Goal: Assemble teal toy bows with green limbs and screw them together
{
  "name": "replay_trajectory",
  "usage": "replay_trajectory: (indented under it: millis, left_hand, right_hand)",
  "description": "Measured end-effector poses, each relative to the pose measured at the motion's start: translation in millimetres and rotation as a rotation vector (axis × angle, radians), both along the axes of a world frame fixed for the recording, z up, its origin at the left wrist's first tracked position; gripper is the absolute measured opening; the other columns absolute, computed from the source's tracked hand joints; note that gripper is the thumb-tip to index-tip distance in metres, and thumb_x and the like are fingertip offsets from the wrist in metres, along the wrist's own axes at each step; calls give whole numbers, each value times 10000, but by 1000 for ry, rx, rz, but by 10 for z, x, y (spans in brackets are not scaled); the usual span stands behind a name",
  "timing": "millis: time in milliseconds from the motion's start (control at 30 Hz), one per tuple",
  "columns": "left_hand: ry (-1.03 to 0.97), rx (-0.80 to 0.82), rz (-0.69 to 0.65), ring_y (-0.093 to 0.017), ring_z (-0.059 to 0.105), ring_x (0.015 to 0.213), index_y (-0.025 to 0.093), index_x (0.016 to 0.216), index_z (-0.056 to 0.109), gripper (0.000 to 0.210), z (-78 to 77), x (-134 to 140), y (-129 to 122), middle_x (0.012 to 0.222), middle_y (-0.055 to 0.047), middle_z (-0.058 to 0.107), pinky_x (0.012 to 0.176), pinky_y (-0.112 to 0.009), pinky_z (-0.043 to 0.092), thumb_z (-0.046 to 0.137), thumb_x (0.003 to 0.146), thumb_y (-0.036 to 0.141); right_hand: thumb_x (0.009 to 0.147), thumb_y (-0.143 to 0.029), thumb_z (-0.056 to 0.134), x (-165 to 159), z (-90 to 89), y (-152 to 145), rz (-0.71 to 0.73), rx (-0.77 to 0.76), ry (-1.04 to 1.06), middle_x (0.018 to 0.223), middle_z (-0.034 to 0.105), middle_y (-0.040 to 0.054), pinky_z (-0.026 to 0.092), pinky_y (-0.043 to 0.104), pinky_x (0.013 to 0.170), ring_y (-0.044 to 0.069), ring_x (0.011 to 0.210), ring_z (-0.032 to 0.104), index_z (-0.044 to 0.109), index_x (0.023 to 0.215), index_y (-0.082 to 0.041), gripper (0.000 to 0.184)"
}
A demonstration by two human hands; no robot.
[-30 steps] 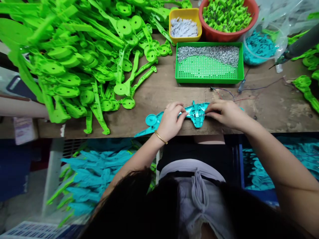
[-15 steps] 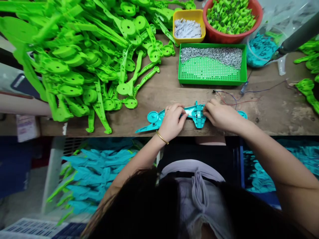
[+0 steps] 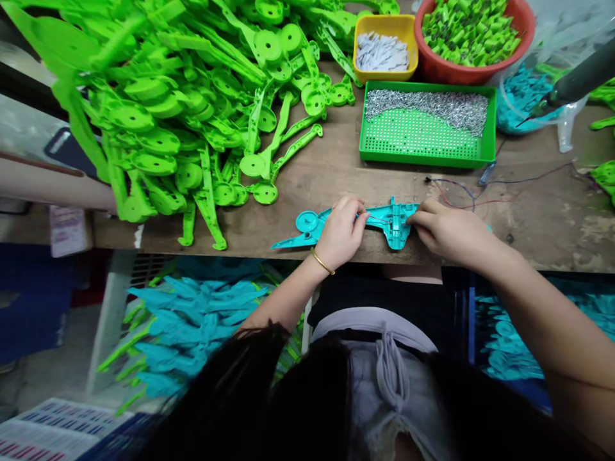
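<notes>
"What's the biggest thing here?"

"The wooden surface [image 3: 336, 157], running left to right. Next comes the heap of bright green parts [image 3: 158, 128], sprawling over its left side."

"And below the near edge?"

"A crate [image 3: 106, 307] on the left, full of teal pieces [image 3: 192, 320] with some green among them."

"Where's the one being handled?"

"That long teal part [image 3: 396, 230] lies near the middle of the near edge, its narrow end pointing left, its crosspiece between the two hands."

"Behind it?"

"A green tray [image 3: 423, 155] with small metal bits heaped at its far side, then a red bowl [image 3: 461, 75] of little green pieces, and left of that a yellow tub [image 3: 384, 75] of pale slips."

"The hands?"

"The left hand [image 3: 341, 230] lies across the part, thumb and finger pinched on a thin wire [image 3: 378, 219]. The right hand [image 3: 446, 230] has bent fingers against the part, right of the crosspiece; I can't tell whether it grips anything."

"Anything smaller?"

"A black plug [image 3: 427, 180] on loose wires, just in front of the tray."
</notes>
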State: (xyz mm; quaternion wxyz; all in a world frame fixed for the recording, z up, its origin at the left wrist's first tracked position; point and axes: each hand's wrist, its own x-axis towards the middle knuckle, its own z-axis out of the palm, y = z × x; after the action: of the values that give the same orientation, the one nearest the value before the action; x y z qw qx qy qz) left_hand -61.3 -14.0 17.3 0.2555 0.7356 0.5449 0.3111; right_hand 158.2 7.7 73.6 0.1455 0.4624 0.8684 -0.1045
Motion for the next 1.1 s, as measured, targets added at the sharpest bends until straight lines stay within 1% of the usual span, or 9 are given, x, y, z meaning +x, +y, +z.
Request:
replay_trajectory:
  millis: [133, 267, 467, 567, 733, 833, 900, 1000, 1100]
  left_hand:
    - [3, 4, 35, -214, 582, 1006, 205, 813, 479, 96, -14, 35, -6, 995, -89, 623, 914, -381, 470, 487, 905, 183]
    - [11, 28, 68, -214, 585, 992, 206, 790, 467, 115, -24, 58, -10, 969, -81, 620, 906, -384, 474, 493, 888, 152]
    - [6, 15, 71, -204, 591, 972, 214, 774, 433, 145, -8, 34, -2, 972, -80, 619, 879, -358, 480, 480, 890, 141]
    - [-7, 4, 53, -199, 591, 986, 216, 779, 424, 146, -2, 17, 5, 974, -79, 619, 871, -341, 479, 475, 896, 146]
    - [11, -12, 78, -195, 588, 937, 221, 777, 431, 143, 3, 29, 9, 939, -63, 620, 851, -340, 472, 482, 892, 153]
    - [-4, -7, 96, -197, 593, 931, 218, 779, 450, 134, 1, 23, 14, 931, -61, 626, 846, -347, 473, 483, 899, 169]
    - [-18, -1, 108, -199, 599, 940, 217, 778, 455, 132, -7, 3, 20, 933, -59, 633, 857, -358, 472, 481, 896, 164]
    - [-41, 5, 130, -188, 604, 951, 217, 791, 469, 118, -35, -29, 27, 941, -50, 640, 867, -347, 472, 481, 903, 181]
    - [-58, 32, 180, -176, 604, 929, 214, 845, 498, 89, -71, -27, 26, 926, -47, 637, 852, -323, 476, 474, 928, 236]
  right_hand:
    - [932, -266, 368, 3, 14, -66, 110, 15, -24, 1095, 630, 86, 207, 296, 483, 185, 791, 610, 665, 1122, -249, 353]
    - [920, -237, 408, 36, -46, -73, 207, 8, 63, 1104, 627, 90, 247, 281, 503, 196, 908, 606, 673, 1084, -223, 312]
    - [937, -257, 406, 144, -145, -75, 65, -5, 228, 1137, 616, 80, 359, 270, 572, 177, 866, 601, 650, 1159, -228, 332]
    - [930, -232, 399, 136, -146, -104, 22, 36, 210, 1144, 610, 85, 344, 281, 563, 185, 864, 595, 661, 1153, -229, 345]
    - [927, -234, 399, 76, -136, -151, 103, 34, 111, 1129, 606, 93, 264, 283, 515, 210, 938, 569, 681, 1116, -259, 340]
    - [933, -202, 379, 82, -166, -169, 174, 77, 84, 1137, 605, 114, 293, 287, 543, 232, 998, 548, 658, 1149, -228, 354]
    - [932, -187, 375, 99, -188, -165, 159, 93, 115, 1150, 604, 114, 321, 289, 564, 226, 984, 549, 632, 1191, -220, 367]
    - [934, -186, 368, 134, -187, -142, 99, 115, 162, 1079, 631, 115, 363, 314, 623, 223, 905, 555, 630, 1195, -203, 370]
    - [935, -176, 356, 188, -149, -154, 45, 271, 185, 1109, 643, 140, 382, 394, 791, 274, 1000, 534, 645, 1159, -194, 366]
